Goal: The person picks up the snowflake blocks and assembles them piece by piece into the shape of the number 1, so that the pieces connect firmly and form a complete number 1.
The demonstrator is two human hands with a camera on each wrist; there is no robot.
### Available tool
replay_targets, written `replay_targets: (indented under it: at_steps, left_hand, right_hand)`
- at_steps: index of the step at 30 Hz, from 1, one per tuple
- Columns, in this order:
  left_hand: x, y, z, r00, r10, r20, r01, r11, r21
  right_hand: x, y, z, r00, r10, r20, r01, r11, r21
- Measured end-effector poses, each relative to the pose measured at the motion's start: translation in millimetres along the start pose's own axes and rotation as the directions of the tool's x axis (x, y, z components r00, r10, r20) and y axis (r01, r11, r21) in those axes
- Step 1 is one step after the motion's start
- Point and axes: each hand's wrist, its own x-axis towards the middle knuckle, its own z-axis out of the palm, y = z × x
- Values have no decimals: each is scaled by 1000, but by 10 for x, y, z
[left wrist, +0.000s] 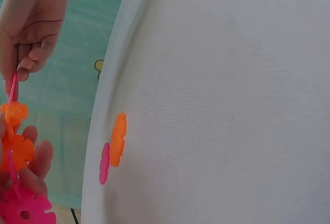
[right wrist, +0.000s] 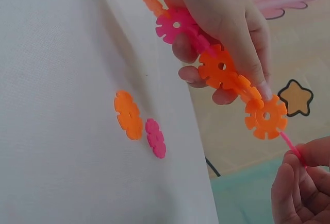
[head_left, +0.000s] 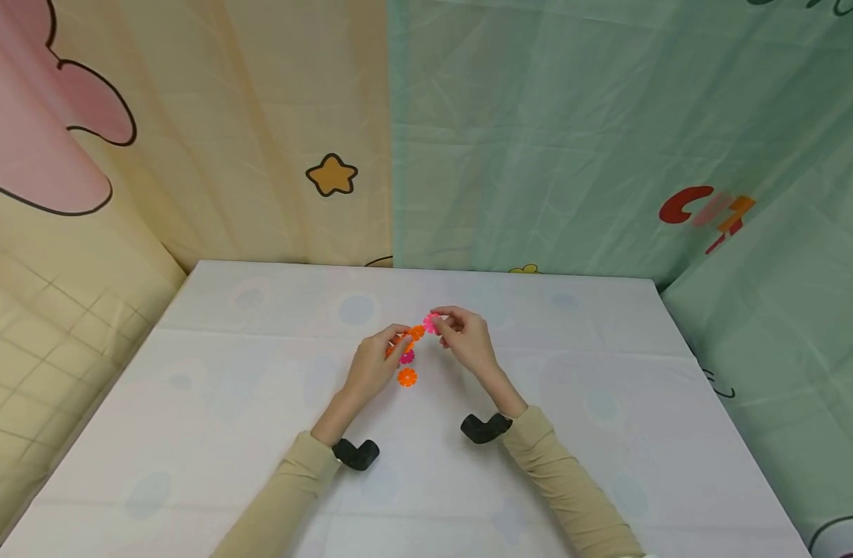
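My left hand point(head_left: 372, 364) grips a chain of interlocked notched plastic flower discs point(right wrist: 210, 69), orange and pink, between thumb and fingers. Part of the chain is hidden by that hand. To its right, my right hand point(head_left: 468, 341) pinches a pink flower disc point(head_left: 430, 322) by its edge. In the right wrist view this disc stands edge-on at the rim of the chain's end orange disc point(right wrist: 266, 117); how deep it sits in a slot I cannot tell. Below the hands, a loose orange disc point(right wrist: 128, 115) and a loose pink disc point(right wrist: 155, 138) lie on the table side by side.
A white cloth with faint pale spots covers the table point(head_left: 217, 434). Beyond its far edge hangs a curtain point(head_left: 538, 155) in yellow and green with printed shapes. Each wrist wears a black camera mount point(head_left: 357, 454) near the tan sleeve cuff.
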Motion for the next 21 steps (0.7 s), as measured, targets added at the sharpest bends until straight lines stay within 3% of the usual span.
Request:
replay_targets:
  at_steps: [21]
  left_hand:
    - [-3,42,59,996,85,-32,-83,994,78]
  right_hand:
    - [-3,-51,38,998,8,-70,-8,1000,-9]
